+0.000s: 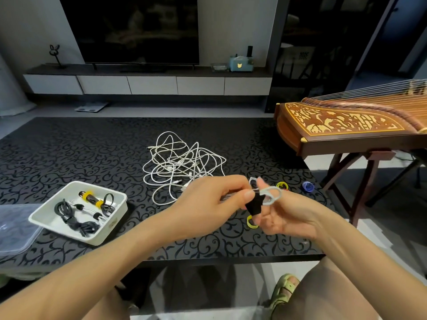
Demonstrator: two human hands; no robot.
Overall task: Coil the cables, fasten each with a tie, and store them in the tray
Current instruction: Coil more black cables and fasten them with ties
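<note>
White cable [273,191], looped into a small smooth coil, is pinched in the grip of left hand [208,204] and right hand [291,218], with a black fabric tie [253,206] hanging beneath. Beyond the grip lies a tangled cable heap [180,167]. To its left, a rectangular tray [113,222] sits on the scroll-patterned bench [69,153].

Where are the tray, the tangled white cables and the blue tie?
tray [115,218], head view, on its right wall.
tangled white cables [172,168], head view, middle of the pile.
blue tie [307,186], head view, its centre.
</note>
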